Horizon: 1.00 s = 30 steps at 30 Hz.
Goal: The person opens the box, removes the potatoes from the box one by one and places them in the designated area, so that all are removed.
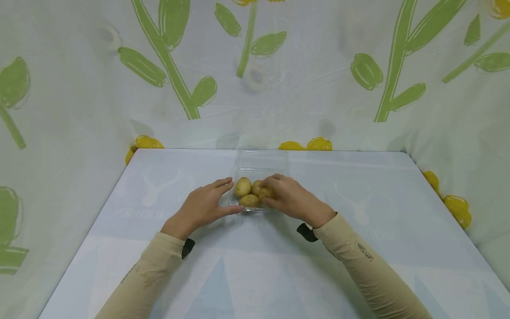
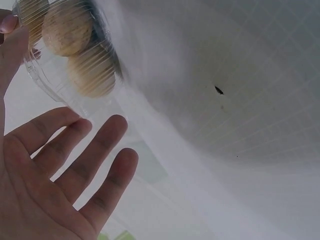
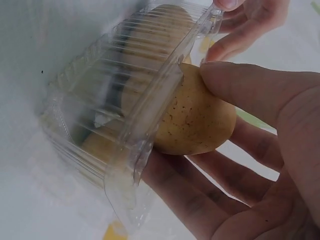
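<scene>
Near the desk's (image 1: 231, 283) far edge, the right hand (image 1: 295, 197) gripped a yellowish potato (image 3: 197, 115) (rounded, brown-specked) at a box (image 1: 260, 159); the left hand (image 1: 203, 204), fingers spread, touched the box.

A: Room?
B: White sheet (image 1: 311, 102) behind the table's (image 1: 406, 252) far edge, running down past its left and right edges. Printed green stems (image 1: 171, 60) above; yellow blooms (image 1: 306, 145) at the far edge, far left corner and right edge.
A: Tabletop?
B: Pale. Faint deer heads (image 1: 153, 191) toward both far corners, blue triangles (image 1: 217, 288) nearer the near edge.
A: Light?
B: Soft, greyish. Sheet's creased beyond the far right corner.
</scene>
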Each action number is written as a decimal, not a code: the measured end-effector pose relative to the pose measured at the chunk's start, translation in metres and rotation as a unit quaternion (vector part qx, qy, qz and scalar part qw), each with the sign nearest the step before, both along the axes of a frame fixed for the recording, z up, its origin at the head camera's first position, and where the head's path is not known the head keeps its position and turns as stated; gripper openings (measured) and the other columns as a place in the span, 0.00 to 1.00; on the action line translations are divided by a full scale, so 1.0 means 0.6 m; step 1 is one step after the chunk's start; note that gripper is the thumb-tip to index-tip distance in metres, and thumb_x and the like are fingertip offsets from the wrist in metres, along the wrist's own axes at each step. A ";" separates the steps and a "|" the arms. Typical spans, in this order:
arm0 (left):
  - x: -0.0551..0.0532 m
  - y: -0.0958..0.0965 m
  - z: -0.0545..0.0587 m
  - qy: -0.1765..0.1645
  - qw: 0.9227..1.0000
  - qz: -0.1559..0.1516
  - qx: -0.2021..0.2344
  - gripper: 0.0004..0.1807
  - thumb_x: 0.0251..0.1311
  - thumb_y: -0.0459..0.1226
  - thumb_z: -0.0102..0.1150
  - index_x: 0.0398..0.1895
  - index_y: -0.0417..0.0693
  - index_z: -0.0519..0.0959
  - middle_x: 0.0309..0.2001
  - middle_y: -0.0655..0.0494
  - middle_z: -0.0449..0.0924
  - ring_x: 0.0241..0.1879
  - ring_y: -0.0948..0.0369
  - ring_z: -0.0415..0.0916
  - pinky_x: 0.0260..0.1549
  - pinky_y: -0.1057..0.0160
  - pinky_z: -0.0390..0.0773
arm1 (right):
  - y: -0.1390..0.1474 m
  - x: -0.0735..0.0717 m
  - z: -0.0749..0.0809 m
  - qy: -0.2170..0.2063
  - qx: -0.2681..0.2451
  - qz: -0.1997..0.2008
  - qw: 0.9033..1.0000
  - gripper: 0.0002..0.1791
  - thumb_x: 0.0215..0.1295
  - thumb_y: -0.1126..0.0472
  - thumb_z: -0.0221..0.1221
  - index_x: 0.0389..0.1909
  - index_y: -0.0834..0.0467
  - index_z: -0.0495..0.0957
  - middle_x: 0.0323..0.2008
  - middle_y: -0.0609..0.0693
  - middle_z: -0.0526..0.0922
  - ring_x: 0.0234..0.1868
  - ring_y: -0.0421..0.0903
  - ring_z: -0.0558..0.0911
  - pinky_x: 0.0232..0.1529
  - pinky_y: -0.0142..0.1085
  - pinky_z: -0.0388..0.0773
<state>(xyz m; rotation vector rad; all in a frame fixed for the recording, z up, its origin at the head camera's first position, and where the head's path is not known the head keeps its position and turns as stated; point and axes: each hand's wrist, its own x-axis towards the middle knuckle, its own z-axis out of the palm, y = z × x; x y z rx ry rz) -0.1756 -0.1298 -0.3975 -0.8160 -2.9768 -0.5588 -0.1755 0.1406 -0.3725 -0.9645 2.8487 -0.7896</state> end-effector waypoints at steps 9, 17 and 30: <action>0.002 -0.004 0.001 0.004 1.000 0.002 0.000 0.48 0.57 0.68 0.62 0.71 0.44 0.72 0.72 0.51 0.69 0.68 0.51 0.71 0.58 0.46 0.76 | 0.001 -0.001 0.002 0.018 -0.022 0.002 1.000 0.20 0.63 0.62 0.71 0.53 0.59 0.77 0.51 0.53 0.82 0.47 0.47 0.80 0.48 0.40 0.80; -0.002 -0.001 -0.001 0.003 1.000 -0.005 -0.002 0.48 0.58 0.68 0.61 0.71 0.44 0.72 0.72 0.52 0.69 0.68 0.51 0.70 0.59 0.46 0.76 | 0.011 0.004 0.015 0.063 -0.038 0.015 0.997 0.24 0.63 0.62 0.71 0.60 0.59 0.80 0.55 0.55 0.81 0.49 0.49 0.81 0.46 0.41 0.82; 0.000 -0.002 -0.001 -0.001 1.000 0.001 -0.007 0.49 0.58 0.69 0.60 0.72 0.45 0.71 0.73 0.52 0.68 0.68 0.51 0.70 0.58 0.45 0.76 | 0.039 0.000 0.016 0.077 -0.107 0.016 0.991 0.19 0.71 0.64 0.63 0.61 0.52 0.81 0.55 0.53 0.76 0.49 0.46 0.77 0.42 0.39 0.82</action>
